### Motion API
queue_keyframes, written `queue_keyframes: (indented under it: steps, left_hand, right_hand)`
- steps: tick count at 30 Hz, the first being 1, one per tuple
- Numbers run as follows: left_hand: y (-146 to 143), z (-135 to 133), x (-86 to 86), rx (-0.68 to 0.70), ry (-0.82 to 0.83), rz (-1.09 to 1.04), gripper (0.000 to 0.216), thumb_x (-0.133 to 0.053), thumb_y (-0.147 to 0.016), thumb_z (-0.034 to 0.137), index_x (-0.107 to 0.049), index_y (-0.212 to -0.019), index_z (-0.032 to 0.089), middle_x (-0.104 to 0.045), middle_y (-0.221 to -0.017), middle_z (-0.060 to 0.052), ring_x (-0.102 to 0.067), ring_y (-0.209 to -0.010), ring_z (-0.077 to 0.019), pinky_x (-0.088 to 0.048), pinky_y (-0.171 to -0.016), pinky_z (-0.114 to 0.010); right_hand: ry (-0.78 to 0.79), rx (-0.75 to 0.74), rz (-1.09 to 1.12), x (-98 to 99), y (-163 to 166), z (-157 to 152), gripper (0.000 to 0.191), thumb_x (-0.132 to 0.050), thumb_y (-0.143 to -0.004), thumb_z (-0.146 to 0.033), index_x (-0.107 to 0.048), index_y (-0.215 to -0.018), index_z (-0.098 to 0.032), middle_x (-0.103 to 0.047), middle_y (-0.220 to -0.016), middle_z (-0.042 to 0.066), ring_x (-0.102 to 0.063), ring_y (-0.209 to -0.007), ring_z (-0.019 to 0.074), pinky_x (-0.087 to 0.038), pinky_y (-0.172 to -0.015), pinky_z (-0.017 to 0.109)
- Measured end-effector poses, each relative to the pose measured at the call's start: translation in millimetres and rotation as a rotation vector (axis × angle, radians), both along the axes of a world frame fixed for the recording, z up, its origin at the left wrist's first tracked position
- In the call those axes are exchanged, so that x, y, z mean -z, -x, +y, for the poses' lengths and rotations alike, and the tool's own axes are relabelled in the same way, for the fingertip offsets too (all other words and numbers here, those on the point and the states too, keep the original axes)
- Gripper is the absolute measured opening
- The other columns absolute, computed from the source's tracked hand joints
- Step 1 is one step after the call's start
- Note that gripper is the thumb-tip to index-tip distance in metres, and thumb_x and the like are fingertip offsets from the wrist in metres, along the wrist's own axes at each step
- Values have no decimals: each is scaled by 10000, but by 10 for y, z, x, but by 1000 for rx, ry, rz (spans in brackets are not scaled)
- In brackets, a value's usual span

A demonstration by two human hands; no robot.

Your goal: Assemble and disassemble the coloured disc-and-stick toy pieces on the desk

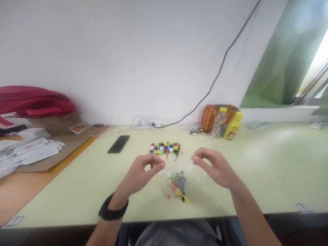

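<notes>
A small clear plastic bag (179, 179) hangs between my two hands just above the pale green table (256, 177). Several thin coloured sticks and a yellow piece lie in its bottom. My left hand (143, 174), with a black band on the wrist, pinches the bag's left top edge. My right hand (215, 167) pinches the right top edge, fingers curled. Beyond the bag, a cluster of small coloured round caps and sticks (165, 148) lies on the table.
A black phone (118, 144) lies left of the caps. A power strip (147, 124) with cables sits at the wall. Two bottles (225, 126) and an orange packet stand at back right. Papers, cardboard and a red bag (33, 100) fill the left.
</notes>
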State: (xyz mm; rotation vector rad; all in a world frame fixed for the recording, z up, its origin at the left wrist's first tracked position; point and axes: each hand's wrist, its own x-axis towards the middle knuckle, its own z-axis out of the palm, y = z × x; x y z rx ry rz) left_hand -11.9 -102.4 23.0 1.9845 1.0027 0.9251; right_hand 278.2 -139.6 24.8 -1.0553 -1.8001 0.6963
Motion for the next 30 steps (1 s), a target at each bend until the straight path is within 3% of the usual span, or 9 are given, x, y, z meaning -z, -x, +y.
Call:
queue_keyframes:
  steps: [3, 8, 13, 16, 19, 22, 24, 27, 30]
  left_hand:
    - [-19, -8, 6, 24, -2, 14, 231, -676, -955, 400, -719, -863, 193, -726, -848, -39, -629, -801, -181, -484, -726, -289]
    - [-20, -18, 3, 37, -13, 10, 234, -669, -963, 398, -707, -855, 194, -710, -824, -31, -624, -787, -175, -486, -723, -290]
    - [-36, -6, 29, -76, -71, -43, 249, -688, -947, 414, -705, -836, 192, -704, -789, -31, -612, -747, -168, -484, -712, -294]
    - [-67, 15, 68, -130, -89, -78, 227, -704, -934, 413, -724, -872, 195, -714, -807, -35, -619, -747, -169, -494, -714, -296]
    - [-74, 29, 77, -175, -82, -204, 224, -714, -928, 409, -718, -870, 193, -715, -799, -34, -634, -751, -169, -507, -710, -288]
    - [-49, 27, 36, -215, -64, -306, 238, -726, -921, 410, -708, -847, 185, -711, -775, -33, -645, -750, -169, -514, -709, -282]
    - [-37, 26, 6, -223, -46, -303, 257, -739, -909, 423, -707, -834, 180, -711, -772, -38, -650, -760, -172, -518, -719, -283]
    - [-55, 42, -5, -295, -40, -317, 291, -757, -884, 461, -712, -976, 189, -726, -889, -59, -663, -832, -188, -517, -722, -280]
    - [-99, 62, 16, -427, -12, -386, 431, -756, -870, 508, -661, -1174, 217, -715, -1054, -77, -656, -910, -192, -503, -713, -263]
  right_hand:
    - [-28, 24, 24, -14, 27, -23, 151, -617, -1000, -374, -650, -1000, -227, -690, -941, 44, -632, -874, 194, -519, -805, 314]
    - [-62, 24, 24, -15, 16, -4, 184, -610, -1003, -358, -632, -882, -221, -650, -843, 26, -605, -810, 180, -510, -784, 312]
    - [-120, 167, 229, 54, 40, 63, 176, -628, -993, -357, -679, -893, -221, -674, -896, 43, -626, -853, 186, -526, -778, 307]
    - [-117, 219, 310, 85, 97, 70, 151, -636, -989, -378, -680, -1007, -234, -675, -896, 31, -636, -814, 172, -544, -757, 297]
    - [-45, 110, 227, 77, 110, 52, 268, -746, -911, -382, -650, -1119, -243, -686, -880, 15, -656, -828, 181, -559, -786, 309]
    - [61, -5, 105, 55, 63, 39, 209, -723, -924, -419, -696, -957, -214, -697, -816, 24, -666, -795, 184, -562, -757, 306]
    - [60, 9, 101, 53, 29, 41, 276, -651, -971, -447, -705, -861, -199, -678, -739, 26, -654, -725, 176, -560, -700, 301]
    - [-74, 158, 145, 69, 17, 42, 272, -640, -978, -440, -749, -901, -203, -710, -767, 46, -645, -681, 179, -566, -665, 319]
    - [-283, 303, 120, 79, 61, 23, 202, -646, -979, -373, -795, -1017, -242, -752, -908, 71, -677, -776, 208, -575, -696, 346]
